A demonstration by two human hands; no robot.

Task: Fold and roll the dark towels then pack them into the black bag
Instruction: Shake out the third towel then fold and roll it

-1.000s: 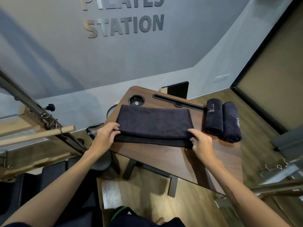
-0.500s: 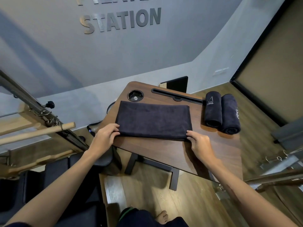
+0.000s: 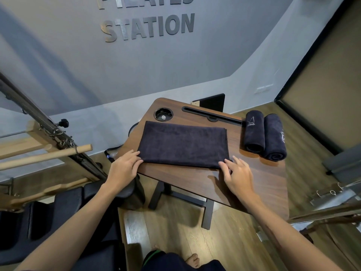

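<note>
A dark folded towel point(image 3: 183, 144) lies flat on the small brown table point(image 3: 254, 178). My left hand point(image 3: 124, 166) rests at the towel's near left corner, fingertips touching its edge. At the near right corner my right hand point(image 3: 234, 175) has its fingers spread, fingertips on the edge. Two rolled dark towels point(image 3: 264, 135) lie side by side at the table's right end. A black bag point(image 3: 112, 153) peeks out below the table's left edge, mostly hidden.
The tabletop has a round cup recess point(image 3: 163, 114) and a long black slot point(image 3: 212, 116) along its far edge. Pilates frame bars and a wooden dowel point(image 3: 46, 156) stand at left, black padded seats point(image 3: 39, 227) below, metal equipment point(image 3: 332, 196) at right.
The towel's upper layer has been laid flat and squared with the lower one. My right hand's fingers have loosened and spread at the corner. The view has tilted slightly.
</note>
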